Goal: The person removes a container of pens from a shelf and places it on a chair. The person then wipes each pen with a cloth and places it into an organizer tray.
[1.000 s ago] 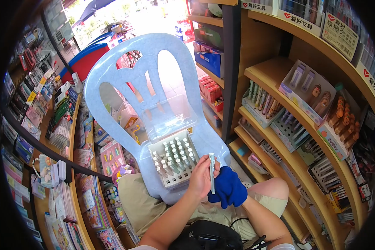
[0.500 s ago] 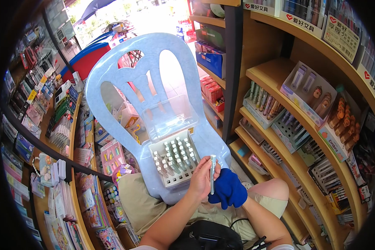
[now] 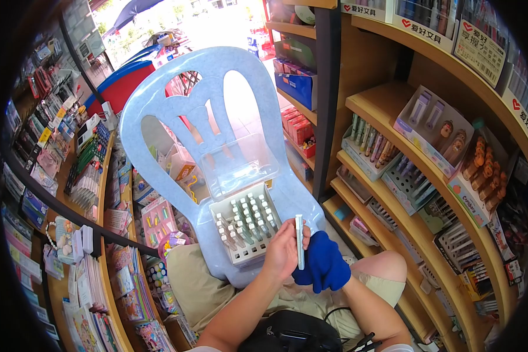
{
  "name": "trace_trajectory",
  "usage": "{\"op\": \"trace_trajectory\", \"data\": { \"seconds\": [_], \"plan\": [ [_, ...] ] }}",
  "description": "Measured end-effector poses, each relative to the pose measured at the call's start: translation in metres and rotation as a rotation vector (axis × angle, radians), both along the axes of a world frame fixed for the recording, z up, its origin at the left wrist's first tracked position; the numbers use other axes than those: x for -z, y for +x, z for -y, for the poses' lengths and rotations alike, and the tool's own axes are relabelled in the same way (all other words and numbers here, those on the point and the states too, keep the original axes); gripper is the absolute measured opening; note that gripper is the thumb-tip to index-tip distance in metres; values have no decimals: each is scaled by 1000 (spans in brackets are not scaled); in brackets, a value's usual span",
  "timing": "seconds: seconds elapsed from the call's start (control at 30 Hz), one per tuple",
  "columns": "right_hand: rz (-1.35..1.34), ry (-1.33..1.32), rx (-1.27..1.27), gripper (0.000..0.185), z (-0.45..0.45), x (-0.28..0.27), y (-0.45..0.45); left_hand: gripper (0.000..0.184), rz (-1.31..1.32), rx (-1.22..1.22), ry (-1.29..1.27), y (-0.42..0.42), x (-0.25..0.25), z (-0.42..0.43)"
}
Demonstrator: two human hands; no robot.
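My left hand point(image 3: 280, 251) is closed around a slim, pale grey-white pen point(image 3: 300, 242), held almost upright. Blue fabric point(image 3: 321, 261), which looks like a glove or a cloth, covers my right hand just beside the pen's lower part. It hides the fingers, and I cannot tell if it touches the pen. Beyond my hands, a white box point(image 3: 246, 254) with a holed front stands on the seat of a light blue plastic chair point(image 3: 136, 126). Rows of white-capped pens point(image 3: 251, 212) stand in it. Its clear lid point(image 3: 240, 161) leans open against the chair back.
Curved wooden shelves point(image 3: 372, 108) with boxed pens and stationery rise close on the right. Racks of notebooks and small goods point(image 3: 94, 281) line the left. A black bag point(image 3: 290, 331) rests at my waist. Bright daylight comes from the doorway behind the chair.
The pen has turned a little in my left hand and more of its length shows. The blue-covered right hand has shifted slightly. The box and chair stay put.
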State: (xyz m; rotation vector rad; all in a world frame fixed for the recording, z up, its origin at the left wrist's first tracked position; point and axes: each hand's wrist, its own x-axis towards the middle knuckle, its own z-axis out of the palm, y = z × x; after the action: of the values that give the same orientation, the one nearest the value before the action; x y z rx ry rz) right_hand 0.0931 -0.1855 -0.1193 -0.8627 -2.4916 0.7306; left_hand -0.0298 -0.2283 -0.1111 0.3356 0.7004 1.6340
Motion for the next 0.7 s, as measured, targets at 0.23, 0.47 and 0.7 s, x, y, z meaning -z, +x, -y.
{"op": "trace_trajectory", "data": {
  "seconds": [0.23,0.47,0.7],
  "plan": [
    [-538,-558,259,25,-18,3,11,16,-552,113,-37,9,20,8],
    [-551,85,-120,23,-39,26,20,19,-856,163,85,23,47,12],
    [-842,-958,250,15,-14,16,13,21,-458,161,-54,17,32,9]
  ]
}}
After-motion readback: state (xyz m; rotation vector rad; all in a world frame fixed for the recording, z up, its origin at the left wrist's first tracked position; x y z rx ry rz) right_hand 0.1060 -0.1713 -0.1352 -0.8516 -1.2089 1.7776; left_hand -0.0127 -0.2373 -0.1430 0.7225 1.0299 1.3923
